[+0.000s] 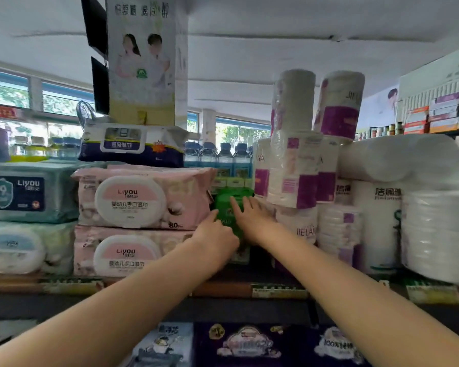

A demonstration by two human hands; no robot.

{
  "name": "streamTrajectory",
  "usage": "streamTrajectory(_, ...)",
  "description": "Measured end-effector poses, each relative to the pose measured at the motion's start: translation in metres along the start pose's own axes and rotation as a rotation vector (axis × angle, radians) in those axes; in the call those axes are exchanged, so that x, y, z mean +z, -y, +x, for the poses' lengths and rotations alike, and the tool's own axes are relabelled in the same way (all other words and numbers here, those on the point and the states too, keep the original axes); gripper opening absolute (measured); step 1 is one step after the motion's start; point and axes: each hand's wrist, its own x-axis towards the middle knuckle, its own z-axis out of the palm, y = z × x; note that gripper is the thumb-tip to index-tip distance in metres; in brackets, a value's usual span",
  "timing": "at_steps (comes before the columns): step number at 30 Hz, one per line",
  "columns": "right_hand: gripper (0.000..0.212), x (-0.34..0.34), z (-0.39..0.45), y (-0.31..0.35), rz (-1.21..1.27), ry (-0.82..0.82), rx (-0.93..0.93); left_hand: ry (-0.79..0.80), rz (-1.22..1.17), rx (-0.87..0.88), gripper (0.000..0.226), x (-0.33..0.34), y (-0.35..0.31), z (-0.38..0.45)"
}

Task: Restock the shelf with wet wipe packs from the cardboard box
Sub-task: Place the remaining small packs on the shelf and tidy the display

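Reaching hands: both bare arms stretch from the lower frame to a gap at centre.
Left hand: knuckles toward the camera, fingers against the green pack's left side; whether they curl round it I cannot tell.
Right hand: fingers straight, laid flat on the pack's front and right side.
Green pack: soft glossy film, rounded top, wedged at centre between pink packs and paper rolls.
Pink wet wipe packs: two stacked at centre left, crinkled film, oval white lids.
Paper rolls: cylinders in clear wrap, centre right.
Shelf: dark edge with price labels, lower centre.
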Motion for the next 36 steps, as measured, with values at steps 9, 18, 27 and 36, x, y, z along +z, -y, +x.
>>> streamTrajectory(9,0.101,0.005,0.012,-0.006,-0.042,0.020,-0.033,0.169,0.095,-0.051,0.041,0.001,-0.010,0.021)
streamTrajectory(18,0.085,0.015,0.016,-0.002,-0.251,-0.186,-0.020,0.288,0.175,-0.065,0.045,0.002,-0.008,0.034)
streamTrajectory(27,0.057,0.004,0.018,-0.008,-0.273,-0.266,-0.030,0.318,0.249,-0.091,0.047,0.013,-0.006,0.050)
streamTrajectory(36,0.080,-0.002,0.026,-0.002,-0.390,-0.257,-0.037,0.326,0.362,-0.113,0.053,0.014,-0.001,0.053)
